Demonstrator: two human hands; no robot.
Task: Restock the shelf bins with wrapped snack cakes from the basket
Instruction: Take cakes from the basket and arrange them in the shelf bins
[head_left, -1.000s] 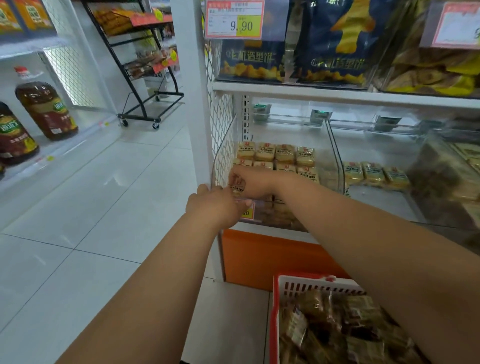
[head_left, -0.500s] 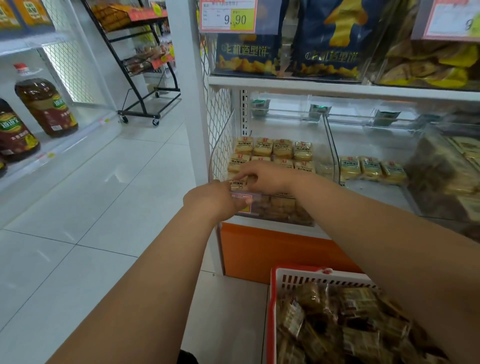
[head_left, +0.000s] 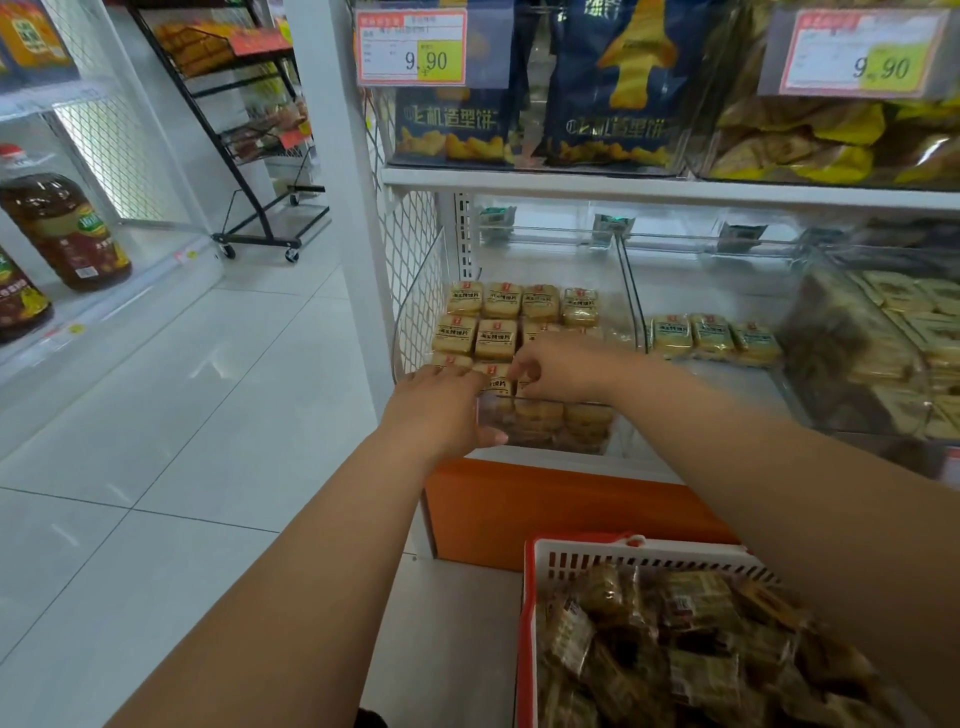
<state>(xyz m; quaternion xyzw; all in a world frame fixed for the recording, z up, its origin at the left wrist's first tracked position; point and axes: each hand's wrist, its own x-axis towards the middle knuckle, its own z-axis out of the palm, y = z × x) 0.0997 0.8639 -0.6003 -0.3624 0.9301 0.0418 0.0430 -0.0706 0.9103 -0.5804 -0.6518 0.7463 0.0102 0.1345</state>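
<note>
Landmark = left clear bin (head_left: 618, 291) on the lower shelf (head_left: 675, 189).

Shelf: upper tier hangs just above the bin, so entry is from the front, over the low front lip, not from the top. Mesh side panel (head_left: 415, 249) closes off the bin's left.

Basket (head_left: 535, 623): on the floor below and in front of the bin, right of centre, still heaped with wrapped cakes (head_left: 696, 608) — restock looks far from done.

Bin: yellow snack cakes (head_left: 501, 300) in neat rows at the back and stacked behind the front lip; free room at back right and above the rows. Neighbouring bin to the right holds only a short row.

Left hand (head_left: 441, 402): at the bin's front-left corner, fingers over the lip, thumb down its outer face — reads as bracing it; whether it clamps, cannot tell.

Right hand (head_left: 558, 366): just inside the front lip, fingers curled down, pinching a yellow pack (head_left: 496, 382) into the front row.
</note>
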